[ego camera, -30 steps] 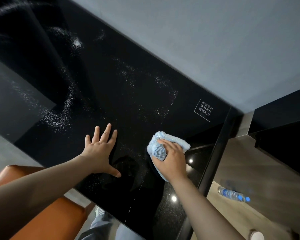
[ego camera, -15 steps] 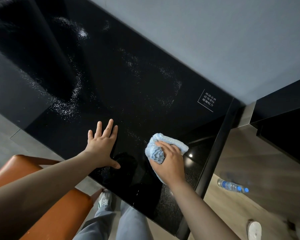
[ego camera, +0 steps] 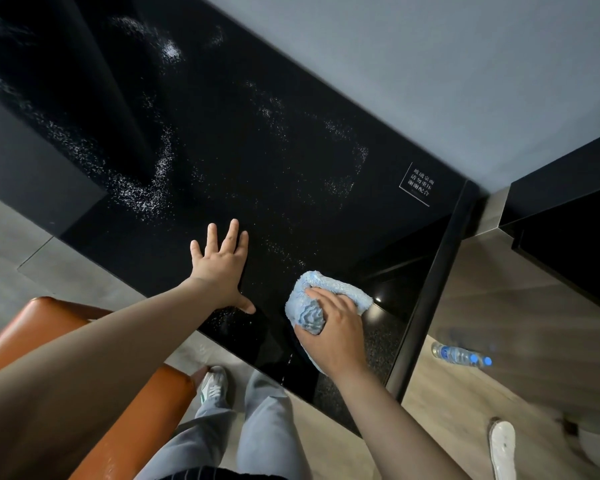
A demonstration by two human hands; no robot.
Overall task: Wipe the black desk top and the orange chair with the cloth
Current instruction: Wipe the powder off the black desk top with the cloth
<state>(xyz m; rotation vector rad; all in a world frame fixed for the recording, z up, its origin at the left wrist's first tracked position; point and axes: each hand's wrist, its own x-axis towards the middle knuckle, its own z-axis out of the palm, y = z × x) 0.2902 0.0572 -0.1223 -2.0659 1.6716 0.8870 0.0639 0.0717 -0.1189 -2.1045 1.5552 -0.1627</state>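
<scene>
The glossy black desk top point(ego camera: 257, 140) runs diagonally along a grey wall and carries trails of white specks. My right hand point(ego camera: 336, 332) presses a bunched light-blue cloth point(ego camera: 312, 299) onto the desk near its right front corner. My left hand point(ego camera: 222, 268) lies flat on the desk with fingers spread, holding nothing, a little left of the cloth. The orange chair point(ego camera: 42, 327) stands at the lower left under my left forearm, which hides much of its seat.
A white printed notice point(ego camera: 417, 184) sits at the desk's far right corner. A black cabinet point(ego camera: 568, 220) stands to the right. On the wooden floor lie a plastic water bottle point(ego camera: 459, 355) and a white slipper point(ego camera: 502, 445). My legs and a sneaker point(ego camera: 213, 384) are below.
The view has pulled back from the desk, showing more floor, my legs and the chair. The cloth under my right hand has slid slightly towards the front edge. My left hand stays flat.
</scene>
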